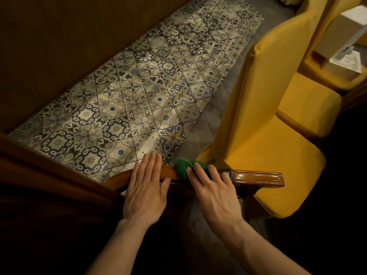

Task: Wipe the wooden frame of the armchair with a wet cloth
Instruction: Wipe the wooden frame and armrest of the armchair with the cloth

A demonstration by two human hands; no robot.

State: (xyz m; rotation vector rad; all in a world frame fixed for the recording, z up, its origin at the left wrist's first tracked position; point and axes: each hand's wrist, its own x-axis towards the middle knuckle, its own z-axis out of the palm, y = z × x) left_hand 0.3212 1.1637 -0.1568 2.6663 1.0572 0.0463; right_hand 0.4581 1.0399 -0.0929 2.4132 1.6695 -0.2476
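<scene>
A glossy wooden armrest [256, 178] of the armchair runs across the lower middle of the view. A green cloth [182, 167] lies draped over it. My right hand [214, 189] presses flat on the cloth, fingers spread over it, and covers most of it. My left hand [146, 187] rests flat on the bare wood just left of the cloth, fingers together and holding nothing. The yellow upholstered cushions [266, 124] of the chair rise to the right of the armrest.
A patterned tile-print mat [139, 92] covers the floor beyond the armrest. A dark wooden panel [49, 46] borders it on the left. More yellow seats [309, 102] and a white box [343, 32] stand at the upper right. Grey floor [216, 108] lies between mat and chair.
</scene>
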